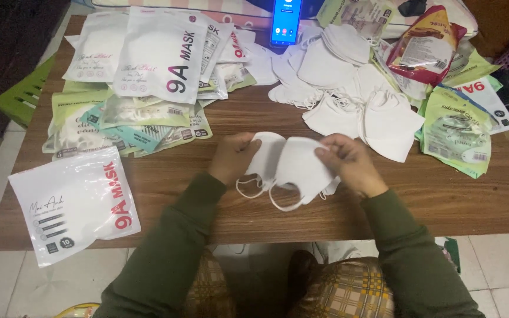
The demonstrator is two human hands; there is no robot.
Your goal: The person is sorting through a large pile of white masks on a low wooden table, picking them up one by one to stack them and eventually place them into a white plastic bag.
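Low wooden table (219,218) carrying white pouches (75,203), green packets (458,132), loose white masks (349,88) and a phone (286,22) at the back.

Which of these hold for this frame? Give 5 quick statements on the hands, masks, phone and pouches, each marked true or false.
1. Both hands hold white face masks above the table. True: the left hand and right hand grip the white masks between them, over the wooden table.
2. The phone lies at the near table edge, screen dark. False: the phone stands at the far edge with its screen lit.
3. A heap of loose white masks lies beyond the right hand. True.
4. The white pouch at the near left corner is held by the left hand. False: no hand touches it.
5. The sleeves are red. False: the sleeves are olive green.
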